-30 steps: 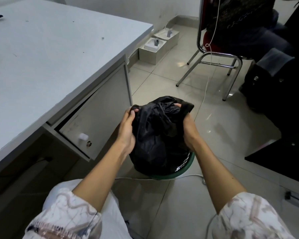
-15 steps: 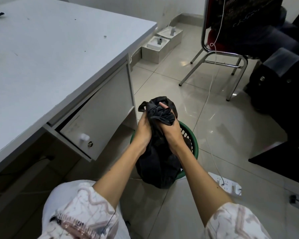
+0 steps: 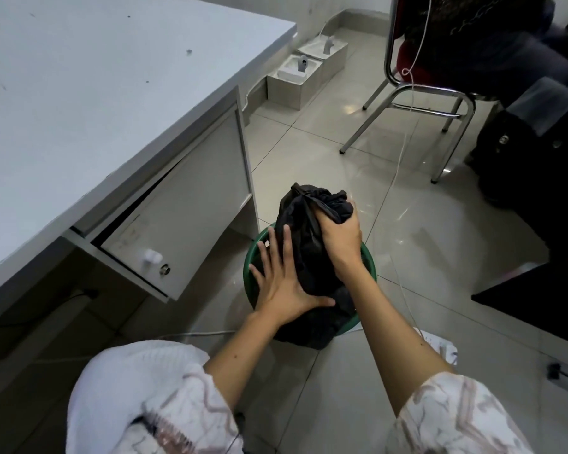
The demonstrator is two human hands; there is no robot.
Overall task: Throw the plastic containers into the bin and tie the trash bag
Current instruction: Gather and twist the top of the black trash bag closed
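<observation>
A black trash bag [image 3: 304, 244] stands in a round green bin [image 3: 369, 257] on the tiled floor, its top gathered into a bunch. My right hand [image 3: 340, 239] is closed around the bunched neck of the bag. My left hand [image 3: 281, 283] lies flat against the bag's left side with fingers spread, thumb pressed on the plastic. The plastic containers are not visible; the bag hides whatever is inside.
A grey desk [image 3: 95, 93] with a half-open drawer [image 3: 177, 231] stands close on the left. A metal chair [image 3: 417, 103] and a seated person [image 3: 505, 44] are at the back right. White cables [image 3: 402, 257], a power strip [image 3: 440, 347] and two boxes [image 3: 295, 77] lie on the floor.
The bag's open mouth was gathered into a bunch between both hands. My left hand has since let go of the top and dropped flat onto the bag's side; my right keeps the neck.
</observation>
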